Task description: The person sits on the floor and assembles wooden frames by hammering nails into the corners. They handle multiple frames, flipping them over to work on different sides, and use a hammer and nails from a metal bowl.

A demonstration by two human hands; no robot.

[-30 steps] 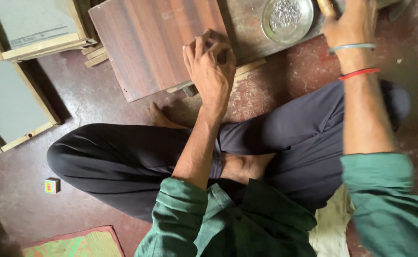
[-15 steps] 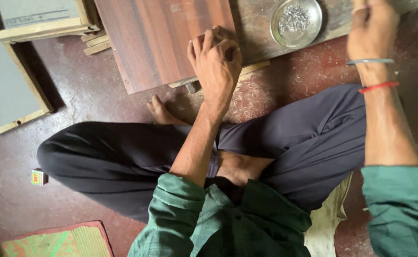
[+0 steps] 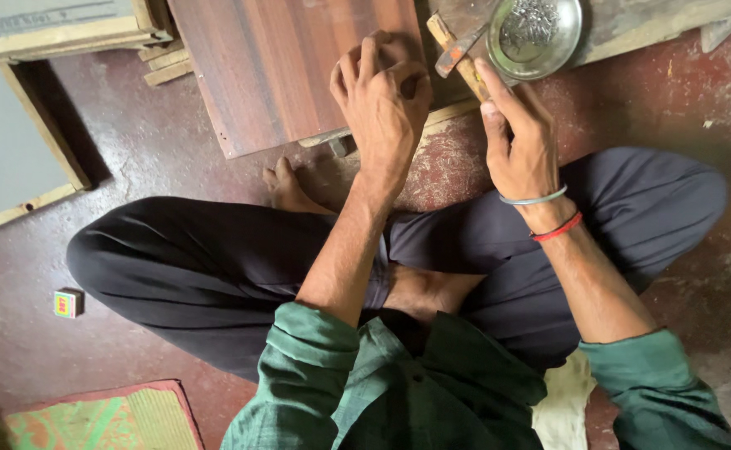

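Since the earlier frames the right hand (image 3: 519,146) has come down from the upper edge of the view toward the board, and it now grips a hammer (image 3: 459,57); the left hand (image 3: 382,104) has stayed on the near edge of the wooden board (image 3: 290,67).

The right hand wraps around the lower part of the hammer's wooden handle, fingers closed on it, forefinger stretched along the shaft. The hammer lies slanted, its head pointing up and left, resting at the right edge of the board just beside a metal dish (image 3: 536,37). The dish holds a heap of small nails (image 3: 530,23) and sits on a rough plank (image 3: 648,25) that runs off to the right. The right wrist carries a pale bangle (image 3: 533,200) and a red thread (image 3: 557,227).

The left hand is curled, fingertips bunched together and pressed down on the board's lower right corner; whether it pinches something small between them I cannot tell. The board is reddish-brown, lies flat on the floor (image 3: 149,158) and rests on thin wooden strips (image 3: 161,62) that stick out at its left.

The person sits cross-legged in dark trousers (image 3: 207,267) and a green shirt (image 3: 399,392), a bare foot (image 3: 286,187) just below the board. Framed panels (image 3: 15,158) lie at the left, a small coloured box (image 3: 67,302) on the floor near the knee, and a woven mat (image 3: 99,417) at the bottom left.
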